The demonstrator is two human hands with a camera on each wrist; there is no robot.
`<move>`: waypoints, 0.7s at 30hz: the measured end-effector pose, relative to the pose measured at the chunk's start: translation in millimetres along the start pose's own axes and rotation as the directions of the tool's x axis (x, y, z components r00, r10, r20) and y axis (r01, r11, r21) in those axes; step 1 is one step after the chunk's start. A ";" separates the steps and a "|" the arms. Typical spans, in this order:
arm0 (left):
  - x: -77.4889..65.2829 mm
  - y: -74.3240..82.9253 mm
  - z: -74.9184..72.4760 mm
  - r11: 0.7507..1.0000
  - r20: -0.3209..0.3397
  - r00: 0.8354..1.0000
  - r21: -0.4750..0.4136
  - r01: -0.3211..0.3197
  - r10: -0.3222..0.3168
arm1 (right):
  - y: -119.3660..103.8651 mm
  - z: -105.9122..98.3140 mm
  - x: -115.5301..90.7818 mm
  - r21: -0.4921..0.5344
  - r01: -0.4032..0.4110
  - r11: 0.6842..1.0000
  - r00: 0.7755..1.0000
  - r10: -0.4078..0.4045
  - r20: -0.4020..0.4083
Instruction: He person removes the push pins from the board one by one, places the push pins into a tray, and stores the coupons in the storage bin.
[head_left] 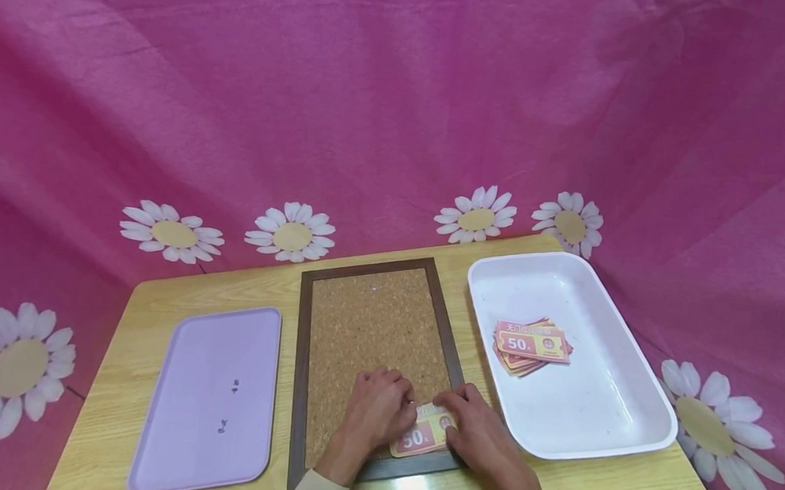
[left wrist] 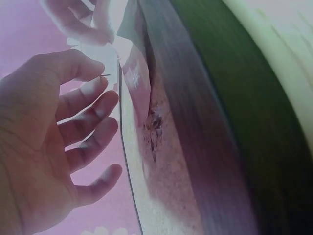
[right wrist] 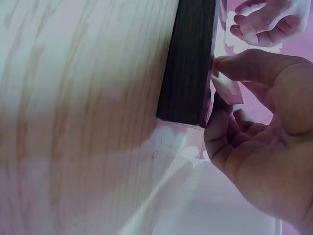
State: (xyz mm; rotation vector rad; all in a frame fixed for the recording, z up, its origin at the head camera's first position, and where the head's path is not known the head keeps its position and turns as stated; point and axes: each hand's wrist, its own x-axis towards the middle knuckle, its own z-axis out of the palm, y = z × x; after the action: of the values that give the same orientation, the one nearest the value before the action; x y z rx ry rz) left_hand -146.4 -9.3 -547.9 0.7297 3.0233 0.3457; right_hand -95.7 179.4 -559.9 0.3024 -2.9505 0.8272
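A coupon [head_left: 416,436] printed with "50" lies at the lower right of the cork board [head_left: 368,332], which has a dark wooden frame. My right hand [head_left: 480,432] pinches the coupon by its right end; in the right wrist view the thumb and fingers [right wrist: 230,66] grip it beside the frame. Just left of it, my left hand [head_left: 378,411] hovers over the cork. In the left wrist view a thin metal pin [left wrist: 105,75] sticks out from between its thumb and index finger; the pin's head is hidden. The coupon stands partly lifted off the cork.
A white bin [head_left: 598,381] on the right holds a pile of similar coupons [head_left: 534,343]. On the left lies a purple tray [head_left: 192,382] with a few tiny dark items on it. A small shiny spot [head_left: 373,288] shows near the board's top. Behind the table hangs a pink cloth.
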 end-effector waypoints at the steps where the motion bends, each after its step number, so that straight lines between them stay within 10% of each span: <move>1: -0.8 -0.9 -0.9 1.000 -0.004 1.000 0.000 -0.007 0.007 | -0.4 -0.2 0.1 0.005 0.000 1.000 1.000 0.000 -0.003; 21: -12.2 -16.7 -20.9 0.997 -0.022 0.999 -0.076 0.024 -0.026 | -12.3 -17.4 6.5 0.075 -0.047 0.996 0.999 0.047 0.010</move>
State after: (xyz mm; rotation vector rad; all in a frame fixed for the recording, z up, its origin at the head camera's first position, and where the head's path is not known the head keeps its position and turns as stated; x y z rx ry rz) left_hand -144.3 -33.7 -531.7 0.6868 3.0183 0.4690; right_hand -99.4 177.1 -538.0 0.2421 -2.9499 0.9467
